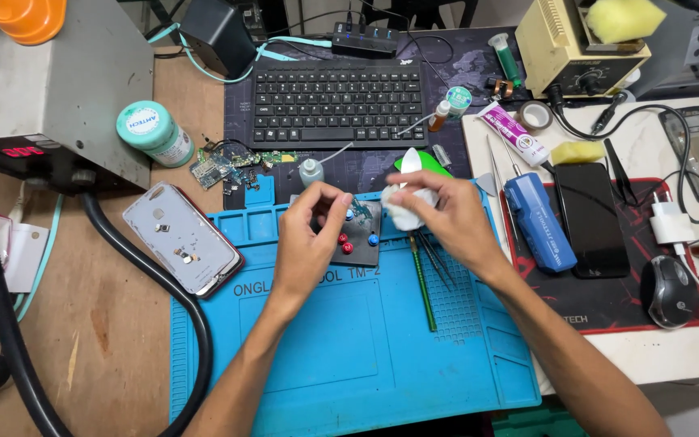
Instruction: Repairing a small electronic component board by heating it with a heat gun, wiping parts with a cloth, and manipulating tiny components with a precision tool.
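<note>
1. Left hand [311,235] pinches a small part over the black board holder [357,236] on the blue mat [349,340].
2. Right hand [446,214] grips a white wipe [408,207] just beside it.
3. Wipe: soft, light. Part looks fragile; hold by its edges.

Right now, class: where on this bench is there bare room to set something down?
The blue mat is bare between the forearms, below the small black holder. Bare wood lies left of the black hose. The red mat is crowded.

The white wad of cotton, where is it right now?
In the head view, the cotton wad is pinched in the right hand, just right of the black holder on the blue mat.
</note>
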